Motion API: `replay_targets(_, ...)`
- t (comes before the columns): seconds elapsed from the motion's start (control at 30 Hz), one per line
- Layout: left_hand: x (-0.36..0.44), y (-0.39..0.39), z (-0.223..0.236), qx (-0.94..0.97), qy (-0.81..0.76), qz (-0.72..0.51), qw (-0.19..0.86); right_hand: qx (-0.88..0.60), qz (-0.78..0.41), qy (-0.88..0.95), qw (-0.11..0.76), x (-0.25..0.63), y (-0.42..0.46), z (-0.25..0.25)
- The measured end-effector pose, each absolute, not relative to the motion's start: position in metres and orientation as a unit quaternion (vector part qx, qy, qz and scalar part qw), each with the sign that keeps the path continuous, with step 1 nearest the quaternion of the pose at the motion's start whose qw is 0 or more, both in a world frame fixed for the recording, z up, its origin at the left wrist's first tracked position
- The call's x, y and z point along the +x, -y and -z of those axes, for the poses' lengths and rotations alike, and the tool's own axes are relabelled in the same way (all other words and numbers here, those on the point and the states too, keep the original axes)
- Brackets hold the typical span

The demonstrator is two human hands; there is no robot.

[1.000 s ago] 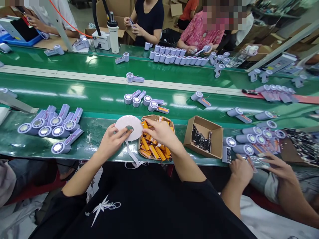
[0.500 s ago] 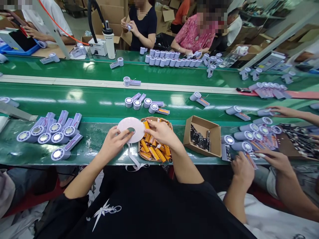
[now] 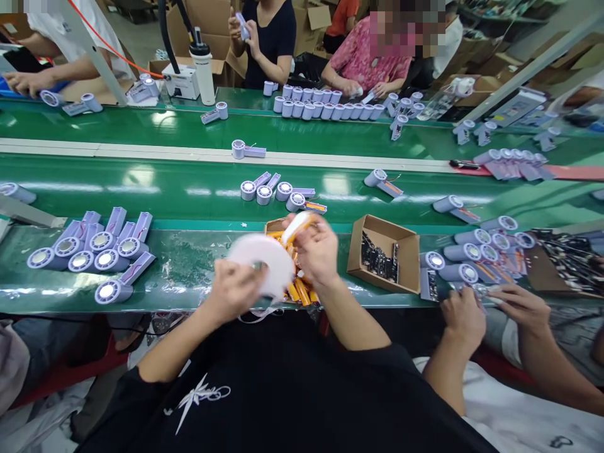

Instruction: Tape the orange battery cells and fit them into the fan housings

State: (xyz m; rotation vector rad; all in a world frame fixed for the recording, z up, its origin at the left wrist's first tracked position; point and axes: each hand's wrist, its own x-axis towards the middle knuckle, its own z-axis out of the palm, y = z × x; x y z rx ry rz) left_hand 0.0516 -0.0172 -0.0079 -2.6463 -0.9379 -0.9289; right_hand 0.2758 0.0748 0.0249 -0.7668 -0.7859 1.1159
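Note:
My left hand (image 3: 236, 290) grips a roll of white tape (image 3: 277, 261), its fingers at the central hole. A loose strip hangs below the roll towards the table edge. My right hand (image 3: 321, 251), closed and somewhat blurred, holds an orange battery (image 3: 298, 228) with a white strip along its side, just above and right of the roll. Beneath both hands sits a cardboard box (image 3: 270, 226) full of orange batteries (image 3: 301, 293), partly hidden by the hands and the roll.
Lilac fan housings (image 3: 107, 259) lie in a group at left. Several more rest on the green conveyor (image 3: 189, 201). Right of my hands stands a carton (image 3: 406, 267) of black circuit boards. A co-worker's hands (image 3: 465, 314) work close by at right, and other people sit across the line.
My right hand has moved up and right from the roll's edge, now with a battery bearing a white strip. The roll has shifted right and tilted. Housings on the conveyor have slid slightly right.

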Motion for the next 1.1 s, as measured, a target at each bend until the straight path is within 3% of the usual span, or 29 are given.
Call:
replay_targets(0.1, 0.036, 0.026, 0.018, -0.934, 0.262, 0.243, 0.015, -0.343, -0.376, 0.34, 0.791, 0.337, -0.105, -0.049)
replay_targets(0.17, -0.001, 0.009, 0.028, -0.892, 0.404, 0.204, -0.008, -0.35, -0.325, 0.337, 0.811, 0.369, -0.107, -0.056)
replay_targets(0.27, -0.068, -0.028, 0.042, -0.786, 0.607, 0.091, -0.077, -0.367, -0.354, 0.337, 0.792, 0.383, -0.075, -0.041)
replay_targets(0.37, -0.1, -0.054, 0.045, -0.761, 0.632, 0.009, -0.147, -0.409, -0.378, 0.301, 0.774, 0.374, -0.031, -0.007)
replay_targets(0.53, -0.032, -0.13, 0.014, -0.81, 0.58, 0.047, -0.074, -0.448, -0.427, 0.276, 0.736, 0.367, -0.006, 0.023)
replay_targets(0.8, 0.11, -0.286, -0.002, -0.825, 0.563, -0.032, -0.044, -0.469, -0.458, 0.325, 0.682, 0.353, -0.015, -0.009)
replay_targets(0.93, 0.113, -0.31, 0.006, -0.82, 0.561, -0.09, -0.069, -0.519, -0.467, 0.3, 0.65, 0.377, -0.006, 0.01)
replay_targets(1.1, 0.06, -0.311, 0.012, -0.829, 0.542, -0.11, -0.083, -0.529, -0.497, 0.242, 0.644, 0.413, -0.003, 0.036)
